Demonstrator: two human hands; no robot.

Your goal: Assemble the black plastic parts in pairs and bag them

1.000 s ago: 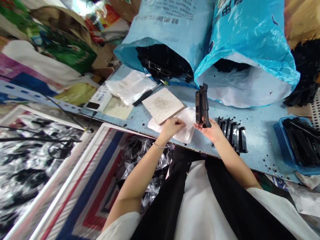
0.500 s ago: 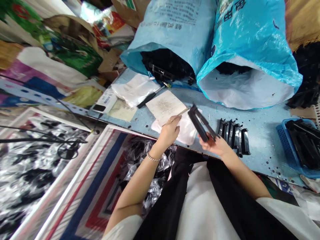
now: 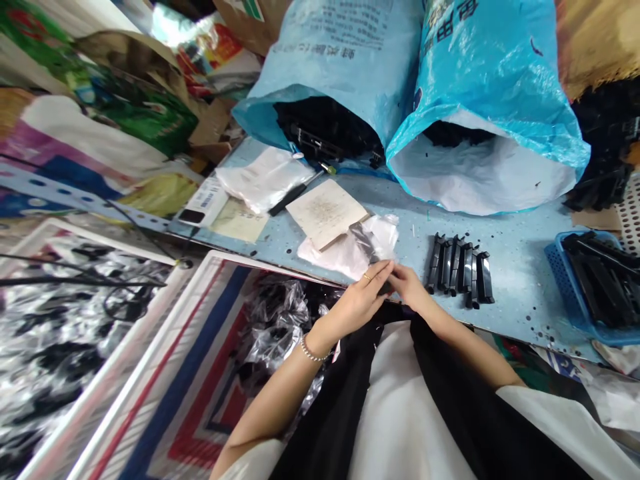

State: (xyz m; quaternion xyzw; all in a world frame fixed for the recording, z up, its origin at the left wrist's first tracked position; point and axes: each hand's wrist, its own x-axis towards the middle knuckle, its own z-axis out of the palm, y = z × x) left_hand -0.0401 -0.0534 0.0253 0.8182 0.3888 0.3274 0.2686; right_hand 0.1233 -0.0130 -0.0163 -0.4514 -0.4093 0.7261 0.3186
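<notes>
Gold-ringed left hand (image 3: 356, 305) against right hand (image 3: 411, 288)

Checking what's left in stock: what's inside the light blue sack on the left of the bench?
The light blue plastic sack holds a heap of black plastic parts, with a flat, slotted piece visible near its mouth. Anything deeper is hidden by the top layer and the sack's walls.

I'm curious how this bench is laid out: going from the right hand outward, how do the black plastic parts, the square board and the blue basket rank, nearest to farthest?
1. Row of black plastic parts, just beside the right hand, on its right.
2. Square tan board, up and to the left.
3. Blue plastic basket, at the far right of the bench.
</notes>
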